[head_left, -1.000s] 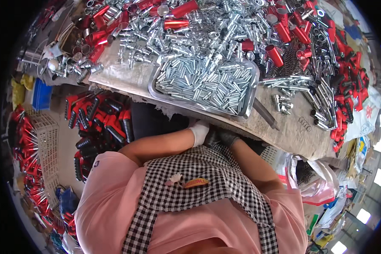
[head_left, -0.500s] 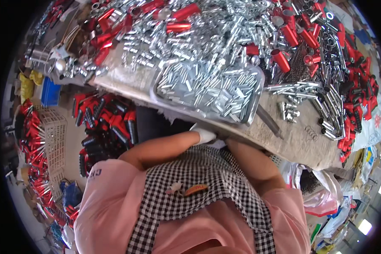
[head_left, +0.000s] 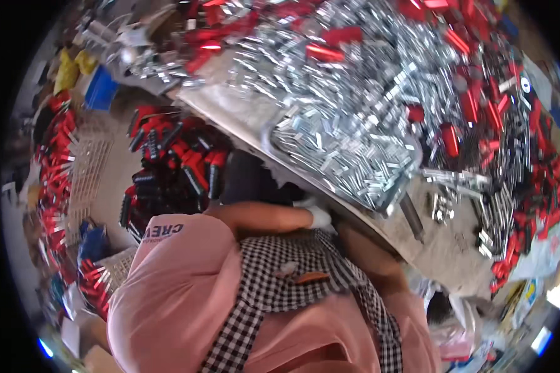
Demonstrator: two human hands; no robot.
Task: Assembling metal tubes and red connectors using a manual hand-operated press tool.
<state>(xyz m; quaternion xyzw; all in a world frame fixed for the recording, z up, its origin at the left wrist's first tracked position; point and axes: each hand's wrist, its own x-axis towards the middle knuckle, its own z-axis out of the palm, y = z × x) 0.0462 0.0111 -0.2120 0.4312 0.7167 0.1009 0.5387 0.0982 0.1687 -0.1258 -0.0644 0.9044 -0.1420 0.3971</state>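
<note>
My left hand (head_left: 319,218) wears a white glove and sits low in front of my apron, just below the workbench's front edge. Only the glove's back and cuff show; its fingers are hidden. My right forearm goes down under the bench edge, and the right hand is out of sight. Whether either hand holds something cannot be made out. Beyond the edge, a clear-sided metal tray (head_left: 269,138) full of short silver pins (head_left: 348,152) lies on the workbench (head_left: 221,112). A dark flat bar (head_left: 412,217) lies beside the tray.
Silver metal parts (head_left: 373,68) are heaped behind the tray, with red cylinders (head_left: 325,52) among them. Silver tubes (head_left: 496,214) lie at the right. Red-and-black handles (head_left: 193,165) are piled left of my legs, near a white plastic crate (head_left: 90,165) and a blue bin (head_left: 101,87).
The view has turned and shifted, so the bench now slants more steeply and the tray appears farther right. My left hand stays low by the bench edge.
</note>
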